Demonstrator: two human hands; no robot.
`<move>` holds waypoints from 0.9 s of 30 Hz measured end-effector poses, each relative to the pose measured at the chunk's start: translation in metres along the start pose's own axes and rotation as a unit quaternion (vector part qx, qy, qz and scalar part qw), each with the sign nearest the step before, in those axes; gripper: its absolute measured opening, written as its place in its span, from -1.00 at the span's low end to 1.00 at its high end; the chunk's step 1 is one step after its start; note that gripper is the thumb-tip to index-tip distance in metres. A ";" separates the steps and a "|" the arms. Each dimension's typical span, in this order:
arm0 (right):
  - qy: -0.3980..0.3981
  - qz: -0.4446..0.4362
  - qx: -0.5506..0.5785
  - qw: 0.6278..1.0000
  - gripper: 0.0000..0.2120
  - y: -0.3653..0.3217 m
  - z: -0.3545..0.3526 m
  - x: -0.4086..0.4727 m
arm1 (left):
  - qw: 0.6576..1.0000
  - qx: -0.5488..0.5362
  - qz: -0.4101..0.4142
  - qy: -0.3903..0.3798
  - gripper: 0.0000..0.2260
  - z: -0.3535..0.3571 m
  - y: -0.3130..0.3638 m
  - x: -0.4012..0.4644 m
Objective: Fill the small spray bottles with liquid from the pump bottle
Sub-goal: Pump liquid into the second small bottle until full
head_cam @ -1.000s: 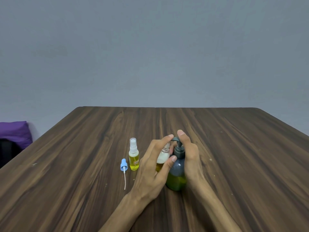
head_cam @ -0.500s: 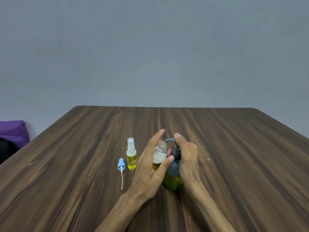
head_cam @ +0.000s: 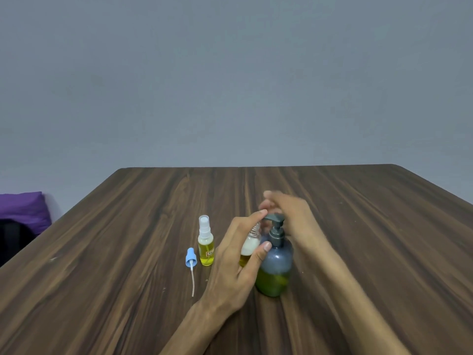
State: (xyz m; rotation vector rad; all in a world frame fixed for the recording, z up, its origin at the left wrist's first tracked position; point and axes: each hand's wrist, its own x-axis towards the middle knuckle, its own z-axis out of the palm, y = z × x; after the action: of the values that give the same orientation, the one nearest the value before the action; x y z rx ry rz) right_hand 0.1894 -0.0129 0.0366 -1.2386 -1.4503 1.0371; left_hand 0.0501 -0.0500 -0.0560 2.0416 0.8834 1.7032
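A grey-blue pump bottle (head_cam: 277, 267) with green-yellow liquid in its lower part stands mid-table. My left hand (head_cam: 236, 262) holds a small uncapped spray bottle (head_cam: 249, 248) beside it, its open neck under the pump spout. My right hand (head_cam: 289, 213) is blurred, lifted just behind and above the pump head, fingers stretched out and off the bottle. A second small spray bottle (head_cam: 205, 242), capped in white and holding yellow liquid, stands to the left. A blue spray cap (head_cam: 191, 262) with its white tube lies on the table beside it.
The wooden table (head_cam: 358, 226) reaches to a grey wall. A purple cushion (head_cam: 23, 210) on something dark sits off the table's left edge.
My right hand has let go of the pump bottle and risen above and behind the pump head. My left hand still holds the small bottle at the spout.
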 end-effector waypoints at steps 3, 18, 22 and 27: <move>-0.038 -0.004 -0.076 0.996 -0.70 -0.025 -0.003 0.019 | 1.000 0.018 -0.020 0.011 -0.56 -0.001 -0.006 -0.001; -0.058 -0.066 -0.383 0.920 -0.75 -0.032 0.018 0.032 | 0.998 0.024 -0.035 0.052 -0.46 0.000 -0.002 -0.002; -0.080 -0.053 -0.392 0.915 -0.71 -0.028 0.021 0.034 | 0.998 0.003 -0.055 0.037 -0.40 -0.003 -0.009 -0.003; -0.065 -0.091 -0.413 0.904 -0.67 -0.033 0.021 0.032 | 0.998 0.000 -0.059 0.024 -0.35 -0.002 -0.009 -0.001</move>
State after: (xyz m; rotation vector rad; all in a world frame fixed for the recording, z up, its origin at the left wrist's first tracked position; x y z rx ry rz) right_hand 0.1606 0.0139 0.0682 -1.5750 -2.1785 0.3573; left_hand 0.0454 -0.0441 -0.0622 1.9164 0.9990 1.6954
